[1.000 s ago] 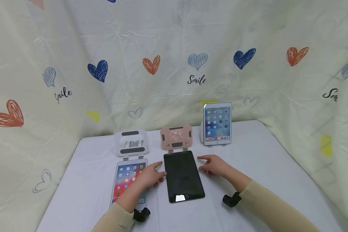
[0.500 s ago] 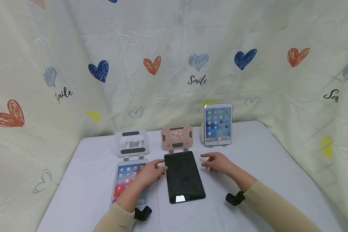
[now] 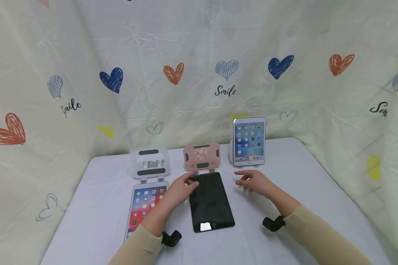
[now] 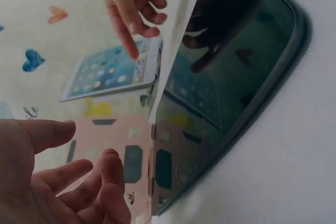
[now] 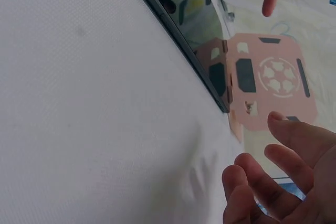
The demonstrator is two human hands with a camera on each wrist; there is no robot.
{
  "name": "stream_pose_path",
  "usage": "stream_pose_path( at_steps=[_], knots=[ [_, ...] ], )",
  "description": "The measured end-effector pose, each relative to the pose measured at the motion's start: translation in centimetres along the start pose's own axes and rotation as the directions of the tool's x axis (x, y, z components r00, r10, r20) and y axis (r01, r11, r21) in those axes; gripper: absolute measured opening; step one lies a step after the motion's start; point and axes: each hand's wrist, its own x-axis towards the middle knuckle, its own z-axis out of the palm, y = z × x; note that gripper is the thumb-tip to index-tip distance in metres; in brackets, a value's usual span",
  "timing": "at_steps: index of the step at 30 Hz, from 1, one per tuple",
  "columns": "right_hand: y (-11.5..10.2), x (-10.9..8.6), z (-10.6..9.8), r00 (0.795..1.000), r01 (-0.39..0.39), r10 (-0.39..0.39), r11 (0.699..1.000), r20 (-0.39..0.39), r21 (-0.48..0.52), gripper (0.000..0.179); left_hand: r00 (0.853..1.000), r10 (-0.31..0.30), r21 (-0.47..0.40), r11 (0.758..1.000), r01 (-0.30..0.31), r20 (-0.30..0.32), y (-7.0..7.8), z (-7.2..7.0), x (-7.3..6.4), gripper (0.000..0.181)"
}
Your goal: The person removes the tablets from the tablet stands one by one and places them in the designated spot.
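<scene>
A black tablet (image 3: 212,202) lies flat with its dark screen up, its top edge just in front of a pink tablet stand (image 3: 202,157). My left hand (image 3: 180,191) hovers at the tablet's upper left corner, fingertips overlapping it in the head view, fingers loosely bent and holding nothing. In the left wrist view the pink stand (image 4: 115,156) shows behind those fingers. Right of the tablet, my right hand (image 3: 255,181) is held over the white cloth, apart from the tablet, its relaxed fingers (image 5: 262,182) holding nothing.
A tablet with a lit red-blue screen (image 3: 147,206) lies at left, partly under my left forearm, before a white stand (image 3: 150,163). Another lit tablet (image 3: 249,141) stands upright at the back right. A heart-printed curtain (image 3: 199,106) hangs behind the white-covered table (image 3: 295,176).
My left hand has moved forward and right, from beside the black tablet to over its upper left corner. The right hand has drawn away rightward and slightly forward. The tablets stay put.
</scene>
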Motion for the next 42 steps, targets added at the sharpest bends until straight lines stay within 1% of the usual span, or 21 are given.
stream_pose_path(
  at_steps=[4,8,15,21,27,34,39,42],
  knots=[
    [0.4,0.0,-0.8,1.0,0.016,-0.016,1.0,-0.013,0.005,0.05,0.999,0.052,-0.004,0.999,-0.052,0.008,0.9,0.3,0.4,0.054],
    [0.9,-0.1,-1.7,0.999,0.024,-0.024,1.0,-0.031,-0.014,0.052,0.997,0.081,0.0,0.997,-0.081,-0.003,1.6,0.7,0.8,0.052],
    [1.5,-0.3,-3.5,0.998,0.019,-0.02,1.0,-0.056,-0.008,0.058,0.991,0.129,-0.02,0.991,-0.13,-0.026,3.1,1.6,1.6,0.049],
    [2.0,-0.4,-5.0,0.996,0.025,-0.027,0.999,-0.09,-0.021,0.063,0.984,0.175,-0.052,0.983,-0.177,-0.041,3.6,2.7,2.6,0.05],
    [2.5,-0.4,-6.0,0.991,0.0,-0.006,0.999,-0.135,-0.04,0.066,0.987,0.157,-0.032,0.987,-0.158,-0.037,4.3,3.5,3.4,0.052],
    [3.6,-0.4,-6.8,0.982,-0.036,0.033,0.999,-0.188,-0.013,0.064,0.991,0.134,-0.008,0.991,-0.134,-0.022,5.2,4.4,4.3,0.053],
    [4.2,0.1,-7.1,0.974,-0.044,0.044,0.999,-0.223,0.007,0.064,0.989,0.145,-0.003,0.989,-0.145,-0.005,5.9,4.9,5.0,0.054],
    [4.5,0.4,-7.2,0.97,-0.032,0.038,0.999,-0.239,0.029,0.064,0.988,0.157,-0.003,0.988,-0.157,0.01,6.4,5.2,5.5,0.056]
  ],
)
